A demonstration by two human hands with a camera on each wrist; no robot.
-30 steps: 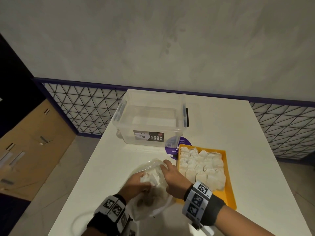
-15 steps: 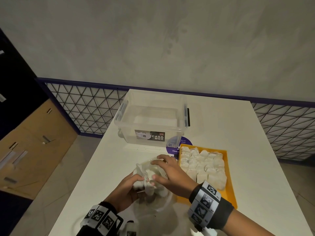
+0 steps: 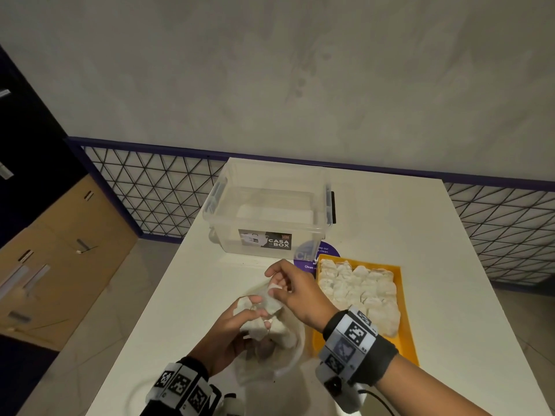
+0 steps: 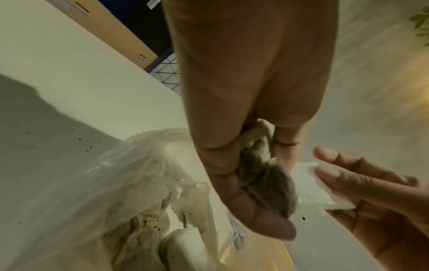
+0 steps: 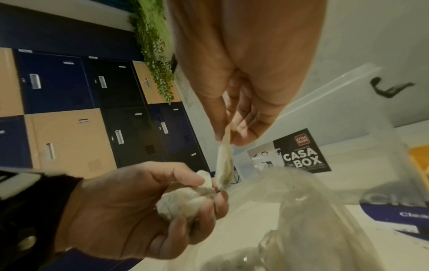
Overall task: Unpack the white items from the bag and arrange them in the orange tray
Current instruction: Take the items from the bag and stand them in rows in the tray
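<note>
My left hand [image 3: 249,313] grips a bunch of white sachets [image 5: 178,203] above the clear plastic bag [image 3: 270,352], which lies on the table left of the orange tray [image 3: 402,334]. My right hand [image 3: 279,283] pinches the top of one white sachet [image 5: 224,165] between thumb and fingers, and its lower end still touches the bunch. Several white sachets [image 3: 357,292] fill the tray in rows. More of them lie inside the bag [image 4: 97,198] in the left wrist view.
A clear lidded storage box [image 3: 270,217] labelled CASA BOX stands behind the bag. A purple round sticker [image 3: 318,256] lies between box and tray. The white table [image 3: 450,295] has bare surface to the right. A mesh railing and lockers stand beyond the left edge.
Both hands have come up out of the bag. The left now holds a bunch of sachets above it, and the right has moved forward, pinching one sachet.
</note>
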